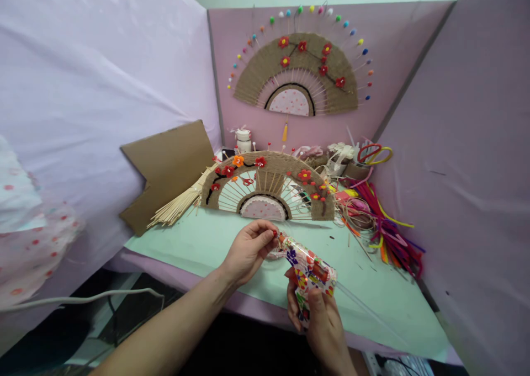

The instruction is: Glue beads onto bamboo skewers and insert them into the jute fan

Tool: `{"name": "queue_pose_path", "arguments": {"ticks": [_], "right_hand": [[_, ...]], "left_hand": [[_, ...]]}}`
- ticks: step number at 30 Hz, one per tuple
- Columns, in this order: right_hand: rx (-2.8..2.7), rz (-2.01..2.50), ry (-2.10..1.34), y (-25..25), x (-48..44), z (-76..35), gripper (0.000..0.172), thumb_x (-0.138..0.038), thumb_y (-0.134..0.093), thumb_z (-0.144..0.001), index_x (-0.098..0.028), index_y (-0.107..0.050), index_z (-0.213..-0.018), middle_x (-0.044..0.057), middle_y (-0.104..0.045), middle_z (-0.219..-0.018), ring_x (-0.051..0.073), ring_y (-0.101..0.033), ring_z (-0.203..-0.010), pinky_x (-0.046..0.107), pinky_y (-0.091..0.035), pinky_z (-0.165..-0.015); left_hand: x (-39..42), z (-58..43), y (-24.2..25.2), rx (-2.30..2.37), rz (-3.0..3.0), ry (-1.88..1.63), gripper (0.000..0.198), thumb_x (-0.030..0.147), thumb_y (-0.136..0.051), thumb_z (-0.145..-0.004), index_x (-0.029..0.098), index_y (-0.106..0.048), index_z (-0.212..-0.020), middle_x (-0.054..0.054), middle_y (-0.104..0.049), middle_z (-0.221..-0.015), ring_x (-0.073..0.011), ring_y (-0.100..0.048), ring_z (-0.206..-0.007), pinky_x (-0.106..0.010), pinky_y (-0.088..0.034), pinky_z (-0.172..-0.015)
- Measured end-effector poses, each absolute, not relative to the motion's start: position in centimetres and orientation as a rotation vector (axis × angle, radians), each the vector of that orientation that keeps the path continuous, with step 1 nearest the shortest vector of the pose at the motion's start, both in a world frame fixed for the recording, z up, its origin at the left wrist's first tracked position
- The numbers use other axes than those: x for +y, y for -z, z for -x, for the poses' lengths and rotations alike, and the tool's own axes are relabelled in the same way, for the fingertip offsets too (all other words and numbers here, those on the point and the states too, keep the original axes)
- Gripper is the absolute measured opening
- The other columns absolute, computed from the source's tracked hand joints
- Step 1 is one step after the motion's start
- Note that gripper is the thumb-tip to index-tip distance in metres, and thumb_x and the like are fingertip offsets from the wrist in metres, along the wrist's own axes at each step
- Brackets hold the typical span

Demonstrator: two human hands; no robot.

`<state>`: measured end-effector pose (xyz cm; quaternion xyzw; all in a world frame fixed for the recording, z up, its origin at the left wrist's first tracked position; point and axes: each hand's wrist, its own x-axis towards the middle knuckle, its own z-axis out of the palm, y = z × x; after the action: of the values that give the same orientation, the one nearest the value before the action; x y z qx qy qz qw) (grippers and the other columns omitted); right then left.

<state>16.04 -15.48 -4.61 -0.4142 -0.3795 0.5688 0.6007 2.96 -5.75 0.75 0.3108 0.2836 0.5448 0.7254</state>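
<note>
My right hand [325,321] is wrapped round the handle of a flower-patterned hot glue gun [308,265]. A clear glue stick [368,310] sticks out of its back end, toward the lower right. My left hand [250,252] pinches a small red ball [275,233] between thumb and fingertips, right by the gun's nozzle; I cannot tell whether they touch. Just beyond my hands a twine-wrapped fan [271,180] stands on the table, with red and orange flowers, thin ribs and a dotted half-round at its base.
Another fan [298,72] hangs on the back panel, ringed by coloured balls. At left, thin sticks [182,199] lie against brown cardboard [174,160]. At right are fuzzy craft stems [393,238], twine [358,216] and scissors [375,154]. A white bottle [243,139] stands behind the near fan.
</note>
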Motion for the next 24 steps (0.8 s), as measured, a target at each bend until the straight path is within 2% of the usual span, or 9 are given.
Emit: {"name": "queue_pose_path", "arguments": {"ticks": [13,24], "right_hand": [[-0.879,0.965,-1.300,4.81,-15.37,-16.03,0.056,-0.071,-0.056,-0.084,-0.018,-0.064,-0.101,-0.003,-0.053,-0.062,0.007,-0.041,-0.045,0.018,-0.035,-0.040],[-0.896,0.922,-1.304,5.33,-15.29,-15.96,0.051,-0.069,-0.053,-0.087,-0.019,-0.061,-0.092,-0.005,-0.047,-0.059,0.008,-0.039,-0.045,0.020,-0.035,-0.040]], "left_hand": [[-5.62,-2.88,-0.40,0.611,-0.675,-1.212,0.035,0.021,-0.092,-0.056,0.015,-0.068,-0.081,0.001,-0.068,-0.072,-0.0068,-0.062,-0.064,-0.016,-0.048,-0.064],[-5.55,-2.88,-0.20,0.591,-0.662,-1.192,0.037,0.021,-0.092,-0.056,0.015,-0.067,-0.082,0.001,-0.069,-0.072,-0.0069,-0.063,-0.064,-0.017,-0.048,-0.064]]}}
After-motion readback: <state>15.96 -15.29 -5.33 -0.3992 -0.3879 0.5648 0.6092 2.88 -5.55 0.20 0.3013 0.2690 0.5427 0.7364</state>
